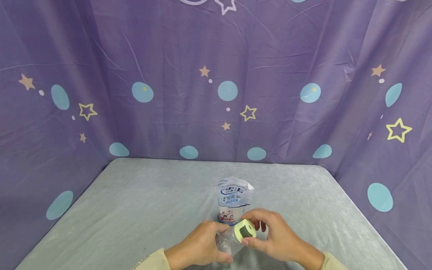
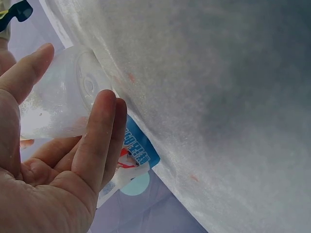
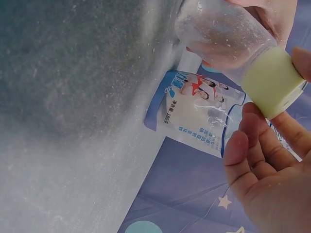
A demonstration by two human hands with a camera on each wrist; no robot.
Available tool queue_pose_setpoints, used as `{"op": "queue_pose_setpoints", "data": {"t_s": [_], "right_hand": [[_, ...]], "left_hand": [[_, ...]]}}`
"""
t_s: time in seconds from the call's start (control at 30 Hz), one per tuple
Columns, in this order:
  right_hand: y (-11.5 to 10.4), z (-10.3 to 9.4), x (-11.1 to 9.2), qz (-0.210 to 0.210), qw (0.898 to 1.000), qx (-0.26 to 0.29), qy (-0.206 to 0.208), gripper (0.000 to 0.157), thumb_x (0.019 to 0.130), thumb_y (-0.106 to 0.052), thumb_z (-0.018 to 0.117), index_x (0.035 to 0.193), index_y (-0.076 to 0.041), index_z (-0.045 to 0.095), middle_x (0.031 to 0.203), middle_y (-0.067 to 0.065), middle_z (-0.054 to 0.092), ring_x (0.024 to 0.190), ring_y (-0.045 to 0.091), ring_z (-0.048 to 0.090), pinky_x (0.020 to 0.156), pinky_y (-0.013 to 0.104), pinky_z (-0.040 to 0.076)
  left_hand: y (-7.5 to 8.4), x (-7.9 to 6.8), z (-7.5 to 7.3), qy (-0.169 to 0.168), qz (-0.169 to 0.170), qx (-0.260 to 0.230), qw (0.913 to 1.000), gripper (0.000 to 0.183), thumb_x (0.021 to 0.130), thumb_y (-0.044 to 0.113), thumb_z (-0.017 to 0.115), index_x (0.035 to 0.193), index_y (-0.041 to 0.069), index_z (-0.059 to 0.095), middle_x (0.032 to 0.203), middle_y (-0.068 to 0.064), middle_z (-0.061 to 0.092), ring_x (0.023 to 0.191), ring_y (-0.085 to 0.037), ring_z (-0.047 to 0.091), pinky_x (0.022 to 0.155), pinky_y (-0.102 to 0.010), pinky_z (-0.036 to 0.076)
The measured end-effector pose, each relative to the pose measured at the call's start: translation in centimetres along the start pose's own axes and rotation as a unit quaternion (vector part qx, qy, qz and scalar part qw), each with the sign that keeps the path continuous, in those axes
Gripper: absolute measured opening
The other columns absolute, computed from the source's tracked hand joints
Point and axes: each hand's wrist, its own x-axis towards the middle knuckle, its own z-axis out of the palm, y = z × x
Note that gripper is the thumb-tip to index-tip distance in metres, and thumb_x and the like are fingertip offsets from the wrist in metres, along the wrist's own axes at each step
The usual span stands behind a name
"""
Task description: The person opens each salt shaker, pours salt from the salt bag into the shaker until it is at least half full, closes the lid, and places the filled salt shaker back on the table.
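Note:
A clear jar (image 1: pixel 225 243) with a pale yellow-green lid (image 1: pixel 245 230) is held tilted over the table, its lid toward the right. Around the jar's body curve the thumb and fingers of my left hand (image 1: pixel 202 243). In the right wrist view the lid (image 3: pixel 273 80) is on the jar's mouth, pinched between the thumb and fingers of my right hand (image 1: pixel 275 236). A dark green flap shows on the lid's top. White grains cling inside the jar (image 3: pixel 226 39). Just behind the hands stands a blue and white salt bag (image 1: pixel 234 198), its lower edge partly hidden by them.
A grey-white cloth covers the table (image 1: pixel 135 210). Purple curtains (image 1: pixel 162 75) with stars and blue dots rise at the back and on both sides.

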Motion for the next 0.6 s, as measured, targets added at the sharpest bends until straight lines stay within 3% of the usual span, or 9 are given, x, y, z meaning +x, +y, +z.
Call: {"op": "queue_pose_setpoints", "data": {"t_s": [0.23,0.6], "right_hand": [[0.18,-0.14,0.06,-0.029,1.000,0.005,-0.002,0.047,0.078,-0.015,0.089,0.121,-0.017,0.067,0.099,-0.011,0.067,0.080,0.008,0.058,0.062,0.028,0.050],[-0.28,-0.49,0.09,-0.018,1.000,0.016,-0.017,0.054,0.078,-0.013,0.089,0.125,-0.024,0.066,0.102,-0.012,0.067,0.085,0.007,0.058,0.068,0.028,0.051]], "left_hand": [[-0.03,0.01,0.04,0.004,0.003,0.013,0.9999,0.055,0.063,0.033,0.099,0.112,0.019,0.076,0.092,0.019,0.070,0.077,0.005,0.058,0.067,-0.017,0.049],[0.06,0.06,0.10,0.010,0.010,0.017,0.9998,0.052,0.063,0.032,0.099,0.108,0.020,0.077,0.088,0.020,0.068,0.075,0.005,0.057,0.066,-0.016,0.048]]}}
